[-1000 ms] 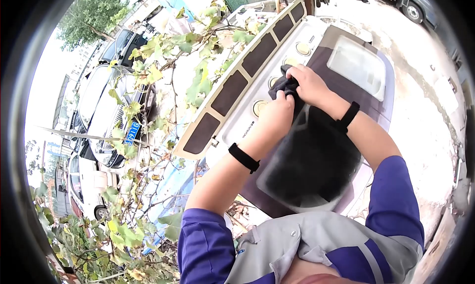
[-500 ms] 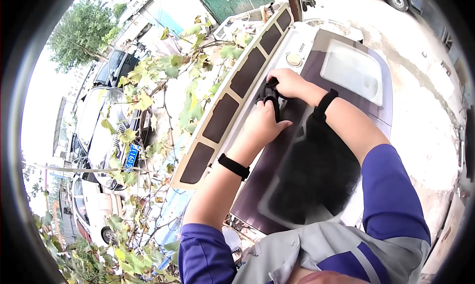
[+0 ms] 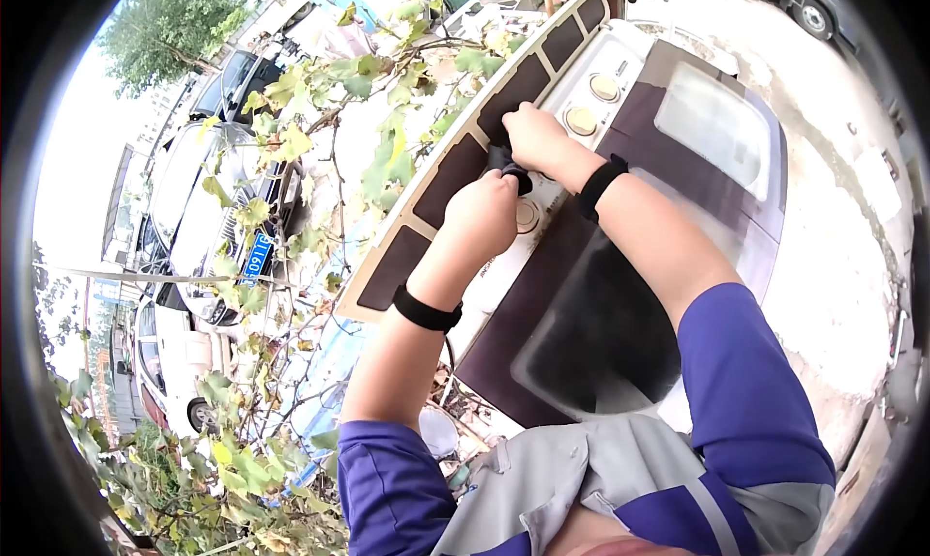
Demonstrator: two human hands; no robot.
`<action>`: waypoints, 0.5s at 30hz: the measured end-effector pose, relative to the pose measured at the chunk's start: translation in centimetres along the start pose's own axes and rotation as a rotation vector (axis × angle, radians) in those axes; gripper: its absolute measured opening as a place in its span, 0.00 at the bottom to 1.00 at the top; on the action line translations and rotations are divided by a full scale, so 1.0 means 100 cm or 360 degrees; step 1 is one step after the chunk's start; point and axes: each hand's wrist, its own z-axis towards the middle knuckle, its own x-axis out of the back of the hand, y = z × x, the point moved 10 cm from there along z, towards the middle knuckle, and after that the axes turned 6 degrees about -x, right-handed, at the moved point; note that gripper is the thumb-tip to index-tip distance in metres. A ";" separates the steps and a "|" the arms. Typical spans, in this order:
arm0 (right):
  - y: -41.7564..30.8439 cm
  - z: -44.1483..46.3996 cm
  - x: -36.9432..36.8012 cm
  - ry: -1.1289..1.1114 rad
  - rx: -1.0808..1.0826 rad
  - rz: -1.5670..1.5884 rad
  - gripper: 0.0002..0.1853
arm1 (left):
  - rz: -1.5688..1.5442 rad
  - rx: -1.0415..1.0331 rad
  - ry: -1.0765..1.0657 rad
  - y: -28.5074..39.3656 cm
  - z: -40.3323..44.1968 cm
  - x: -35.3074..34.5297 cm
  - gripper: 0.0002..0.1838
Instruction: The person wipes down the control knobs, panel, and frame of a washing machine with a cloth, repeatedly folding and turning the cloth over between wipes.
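Note:
A bunched piece of black cloth (image 3: 504,161) is gripped between my two hands; what kind of item it is, I cannot make out. My left hand (image 3: 481,212) is closed on its lower end, and my right hand (image 3: 544,144) closes on the upper end. Both hands are over the control panel of a twin-tub washing machine (image 3: 504,362), by its round cream knobs (image 3: 581,121). The machine has a dark purple top with two see-through lid windows. A black band circles each wrist.
Along the machine's back runs a tan board (image 3: 426,251) with dark panels. Leafy vines (image 3: 378,188) grow beyond it on the left. Parked cars (image 3: 184,236) stand further left, and a vehicle wheel (image 3: 814,18) shows at top right. Pale ground (image 3: 833,294) lies to the right.
Both hands moved left with the black cloth, from the dark lid toward the back board. More of the knobs and control panel shows now, and the cloth looks more bunched.

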 end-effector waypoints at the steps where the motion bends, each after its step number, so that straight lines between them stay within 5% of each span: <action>1: -0.016 -0.007 0.001 -0.0104 0.0051 -0.0046 0.16 | -0.0028 0.0069 -0.0108 -0.003 -0.008 0.007 0.07; 5: -0.065 -0.040 -0.003 0.0084 0.0359 0.0041 0.09 | 0.0006 0.0113 -0.0383 -0.001 -0.046 0.016 0.10; 10: -0.113 -0.129 -0.022 -0.0620 0.0840 0.0737 0.12 | -0.0592 -0.0179 -0.0754 0.030 -0.126 0.002 0.25; 12: -0.100 -0.135 -0.004 -0.0203 0.0929 0.0666 0.13 | -0.0717 -0.0218 -0.0456 0.029 -0.127 0.010 0.26; 15: -0.049 -0.094 0.039 0.0357 0.0547 0.0673 0.20 | -0.0542 -0.0013 0.0028 0.012 -0.095 0.014 0.23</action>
